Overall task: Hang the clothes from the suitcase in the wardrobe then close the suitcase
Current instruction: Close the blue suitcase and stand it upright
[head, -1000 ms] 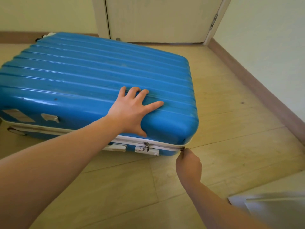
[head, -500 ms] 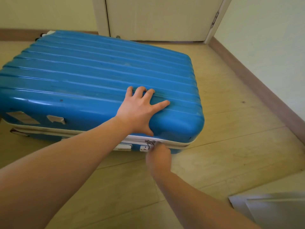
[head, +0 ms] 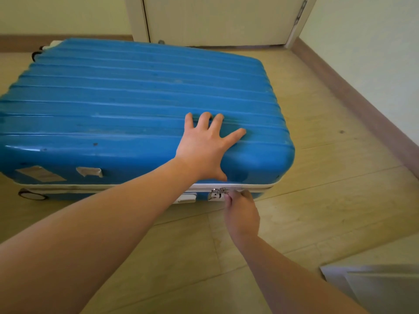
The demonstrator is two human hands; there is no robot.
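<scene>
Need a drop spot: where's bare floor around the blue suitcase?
Free: pale wooden floor between ribbed blue hard-shell suitcase and brown skirting board on the right. Crowded: front zip edge, right hand at the metal zipper pulls, left hand pressing above.

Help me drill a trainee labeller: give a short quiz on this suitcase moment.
1. True or false: the left hand lies spread on the lid of the blue suitcase.
2. The right hand is: A. raised clear of the case; B. at the zipper pulls on the front edge; C. on the lid beside the other hand.
3. Is the lid up or down?
Key: 1 true; 2 B; 3 down.
</scene>
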